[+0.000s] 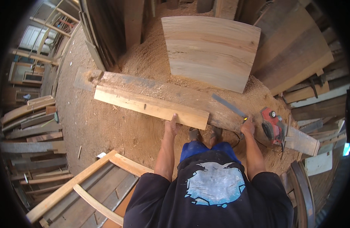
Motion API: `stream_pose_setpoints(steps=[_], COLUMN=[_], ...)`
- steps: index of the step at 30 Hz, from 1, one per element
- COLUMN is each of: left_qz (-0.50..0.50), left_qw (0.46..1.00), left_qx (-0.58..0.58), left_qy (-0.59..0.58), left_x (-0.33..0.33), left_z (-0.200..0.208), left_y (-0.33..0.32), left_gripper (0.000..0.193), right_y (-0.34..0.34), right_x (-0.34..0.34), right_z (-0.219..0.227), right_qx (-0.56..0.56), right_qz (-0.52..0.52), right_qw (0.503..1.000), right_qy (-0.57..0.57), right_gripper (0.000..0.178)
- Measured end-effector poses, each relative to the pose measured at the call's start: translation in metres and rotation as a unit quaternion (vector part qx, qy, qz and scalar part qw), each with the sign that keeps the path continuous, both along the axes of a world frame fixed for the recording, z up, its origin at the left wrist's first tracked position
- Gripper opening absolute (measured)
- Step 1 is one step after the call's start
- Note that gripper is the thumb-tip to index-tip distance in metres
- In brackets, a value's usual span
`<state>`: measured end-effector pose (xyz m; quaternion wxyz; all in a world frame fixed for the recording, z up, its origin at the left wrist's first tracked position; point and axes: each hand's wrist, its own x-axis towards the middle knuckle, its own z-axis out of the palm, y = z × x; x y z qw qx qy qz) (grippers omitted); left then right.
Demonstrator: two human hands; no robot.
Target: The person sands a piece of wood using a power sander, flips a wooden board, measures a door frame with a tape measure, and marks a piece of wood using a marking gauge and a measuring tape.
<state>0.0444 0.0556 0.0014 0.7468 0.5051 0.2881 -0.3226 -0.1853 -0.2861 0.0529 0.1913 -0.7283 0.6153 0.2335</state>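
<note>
Holding 1 light plank with my left hand, I press my fingers on its near edge close to the right end. This plank lies on 1 long rough beam, which lies across the sawdust floor. My right hand is closed around the handle of 1 hand saw; its blade points away from me, up and to the left, over the beam. 1 red power planer sits just beside my right hand, on the beam's right end. 1 wide pale board stands behind the beam. My 2 feet stand near the beam.
</note>
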Motion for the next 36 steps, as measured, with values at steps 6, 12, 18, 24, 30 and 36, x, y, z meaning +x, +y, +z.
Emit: stream_pose_setpoints(steps=[6, 12, 18, 24, 30, 36], left_qz=[-0.195, -0.243, -0.345, -0.398, -0.453, -0.776], left_qw=[0.976, 0.962, 0.932, 0.907, 0.878, 0.62], left_qx=[0.068, 0.107, 0.073, 0.127, 0.139, 0.093], left_qy=[0.064, 0.068, 0.086, 0.058, 0.074, -0.068], left_x=[-0.028, -0.028, -0.017, -0.009, -0.009, -0.054], left_z=[0.003, 0.016, -0.016, -0.006, -0.024, -0.013], left_y=[-0.016, -0.025, 0.006, 0.001, 0.012, -0.013], left_gripper=[0.046, 0.057, 0.066, 0.071, 0.075, 0.057], right_y=[0.025, 0.031, 0.01, 0.027, 0.045, 0.036], right_x=[0.0, -0.019, -0.019, -0.015, 0.005, -0.021], right_z=[0.011, 0.009, -0.019, -0.014, 0.004, 0.005], right_qx=[-0.031, -0.012, -0.023, -0.024, -0.023, -0.01], right_qz=[-0.096, -0.135, -0.261, -0.419, -0.412, -0.377], right_qw=[0.994, 0.988, 0.954, 0.902, 0.901, 0.919], right_qy=[-0.045, -0.072, -0.144, -0.102, -0.132, -0.111], right_gripper=[0.094, 0.092, 0.085, 0.1, 0.08, 0.079])
